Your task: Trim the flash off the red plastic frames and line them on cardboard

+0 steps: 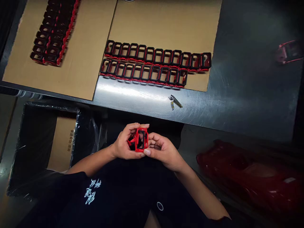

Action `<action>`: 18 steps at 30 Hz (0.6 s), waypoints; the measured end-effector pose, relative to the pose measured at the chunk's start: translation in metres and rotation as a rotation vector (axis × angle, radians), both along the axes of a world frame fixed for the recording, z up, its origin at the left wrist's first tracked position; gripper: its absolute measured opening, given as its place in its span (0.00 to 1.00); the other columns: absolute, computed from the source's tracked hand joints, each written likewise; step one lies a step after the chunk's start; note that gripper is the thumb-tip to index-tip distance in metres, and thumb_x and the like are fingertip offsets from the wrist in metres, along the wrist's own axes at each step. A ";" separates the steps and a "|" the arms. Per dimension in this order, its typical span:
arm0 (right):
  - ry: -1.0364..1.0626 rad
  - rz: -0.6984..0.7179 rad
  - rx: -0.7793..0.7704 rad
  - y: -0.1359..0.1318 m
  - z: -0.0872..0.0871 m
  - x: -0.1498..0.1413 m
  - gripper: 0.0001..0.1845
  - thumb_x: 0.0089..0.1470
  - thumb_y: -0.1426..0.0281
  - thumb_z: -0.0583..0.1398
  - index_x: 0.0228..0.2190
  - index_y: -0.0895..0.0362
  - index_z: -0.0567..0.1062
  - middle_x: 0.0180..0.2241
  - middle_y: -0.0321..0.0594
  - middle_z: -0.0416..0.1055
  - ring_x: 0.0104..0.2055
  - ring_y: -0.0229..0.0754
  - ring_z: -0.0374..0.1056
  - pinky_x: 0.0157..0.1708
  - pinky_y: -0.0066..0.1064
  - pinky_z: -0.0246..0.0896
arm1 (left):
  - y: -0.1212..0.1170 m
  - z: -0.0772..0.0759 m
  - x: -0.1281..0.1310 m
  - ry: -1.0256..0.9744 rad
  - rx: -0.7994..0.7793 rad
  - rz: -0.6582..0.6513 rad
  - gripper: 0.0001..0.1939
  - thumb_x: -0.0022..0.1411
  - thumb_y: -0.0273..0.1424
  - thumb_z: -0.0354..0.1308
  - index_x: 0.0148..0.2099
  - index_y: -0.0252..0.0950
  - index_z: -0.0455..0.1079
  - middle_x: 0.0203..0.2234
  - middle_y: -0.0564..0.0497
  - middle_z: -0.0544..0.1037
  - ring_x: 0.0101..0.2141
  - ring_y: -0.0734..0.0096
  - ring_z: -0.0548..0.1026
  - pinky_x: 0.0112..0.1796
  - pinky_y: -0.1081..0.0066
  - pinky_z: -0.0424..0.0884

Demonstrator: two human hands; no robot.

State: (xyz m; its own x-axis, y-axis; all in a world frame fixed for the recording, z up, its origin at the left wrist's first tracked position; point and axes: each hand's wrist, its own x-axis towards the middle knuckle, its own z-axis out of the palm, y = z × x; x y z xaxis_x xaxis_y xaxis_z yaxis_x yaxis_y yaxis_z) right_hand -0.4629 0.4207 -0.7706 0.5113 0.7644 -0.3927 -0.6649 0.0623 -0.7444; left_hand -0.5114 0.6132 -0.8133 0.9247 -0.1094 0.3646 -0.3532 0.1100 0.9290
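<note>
In front of my body, off the table's near edge, both hands hold a small red rectangular frame (145, 139) with a black inner rim. My left hand (125, 142) wraps round its left side, thumb and fingers closed at its top and bottom. A further red and black piece (131, 141) shows inside the left palm; I cannot tell whether it is part of the same frame. My right hand (163, 148) pinches the frame's lower right corner with the thumb, its fingers curled behind the right side.
Two rows of red and black frames (149, 55) stand on a cardboard sheet (166, 19). More frames (54, 38) stand on the left cardboard (83, 63). A nail clipper (176, 101) lies on the metal table (142, 101). A plastic-lined box (20, 148) and red plastic bag (237, 177) flank me.
</note>
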 end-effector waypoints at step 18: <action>-0.068 -0.203 0.049 0.007 0.003 -0.002 0.17 0.52 0.71 0.74 0.38 0.55 0.73 0.44 0.36 0.72 0.40 0.37 0.74 0.40 0.25 0.73 | 0.007 -0.001 -0.002 -0.046 0.223 0.137 0.46 0.55 0.38 0.71 0.70 0.41 0.54 0.57 0.35 0.72 0.54 0.53 0.76 0.54 0.56 0.72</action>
State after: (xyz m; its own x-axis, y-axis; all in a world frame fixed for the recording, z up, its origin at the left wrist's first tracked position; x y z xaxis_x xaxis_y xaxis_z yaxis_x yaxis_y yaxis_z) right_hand -0.4650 0.4282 -0.7678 0.6811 0.6599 -0.3173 -0.5832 0.2269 -0.7800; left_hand -0.5130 0.6205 -0.8145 0.9195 -0.0667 0.3873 -0.3930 -0.1471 0.9077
